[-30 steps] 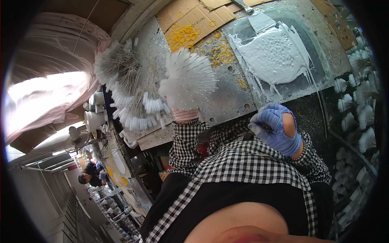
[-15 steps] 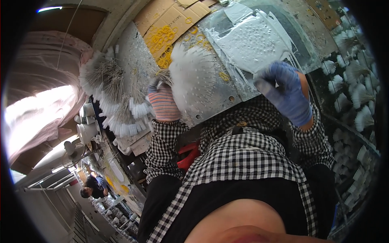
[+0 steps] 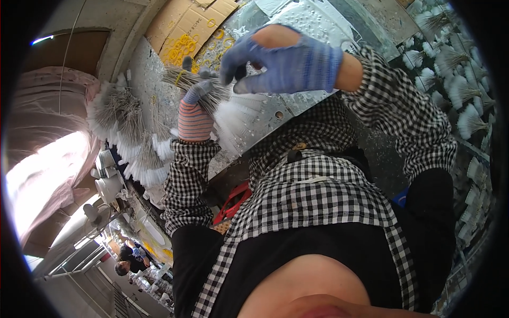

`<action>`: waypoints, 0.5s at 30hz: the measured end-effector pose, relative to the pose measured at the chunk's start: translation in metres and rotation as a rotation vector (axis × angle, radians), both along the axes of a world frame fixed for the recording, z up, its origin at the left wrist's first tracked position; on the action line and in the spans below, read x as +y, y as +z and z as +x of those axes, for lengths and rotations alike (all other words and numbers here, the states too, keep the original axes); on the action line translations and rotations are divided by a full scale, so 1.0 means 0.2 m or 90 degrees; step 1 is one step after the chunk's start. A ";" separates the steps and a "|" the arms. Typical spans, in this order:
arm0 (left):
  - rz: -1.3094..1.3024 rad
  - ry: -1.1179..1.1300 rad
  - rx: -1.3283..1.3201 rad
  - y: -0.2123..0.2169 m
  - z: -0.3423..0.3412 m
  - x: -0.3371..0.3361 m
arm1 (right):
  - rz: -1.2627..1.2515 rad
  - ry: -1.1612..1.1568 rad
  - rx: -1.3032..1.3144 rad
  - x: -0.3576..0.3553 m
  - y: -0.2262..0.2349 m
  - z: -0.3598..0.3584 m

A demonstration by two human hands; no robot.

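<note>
My left hand (image 3: 195,115), in a striped glove with grey fingertips, is closed around a bundle of thin wire-stemmed brushes (image 3: 239,120). The white bristle ends fan out to the right, and the bare stems point left. A yellow rubber band (image 3: 177,78) circles the stems near their left end. Just above the bundle, my right hand (image 3: 289,63) in a blue glove has its thumb and fingers curved apart, with nothing visible between them. It hides part of the bundle and the worktop behind.
Loose yellow rubber bands (image 3: 182,49) lie on cardboard (image 3: 191,21) at the far side. White paste (image 3: 318,24) covers a board behind my right hand. More brush bundles (image 3: 119,108) lie left, with others on a rack (image 3: 461,90) at right. Another person (image 3: 130,257) is far left.
My right hand has moved left from beside the white paste to above the bundle. The bundle has turned, its bristles lower and stems raised, and a yellow band now shows around the stems.
</note>
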State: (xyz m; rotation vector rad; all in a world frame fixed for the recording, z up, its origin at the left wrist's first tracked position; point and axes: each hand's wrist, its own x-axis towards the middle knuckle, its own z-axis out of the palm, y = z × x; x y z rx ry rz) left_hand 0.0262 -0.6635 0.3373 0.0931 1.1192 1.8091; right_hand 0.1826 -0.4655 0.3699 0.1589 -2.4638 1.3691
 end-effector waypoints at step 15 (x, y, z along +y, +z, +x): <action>0.014 -0.096 0.234 0.07 0.01 0.08 | 0.242 -0.043 0.070 -0.06 -0.43 -0.08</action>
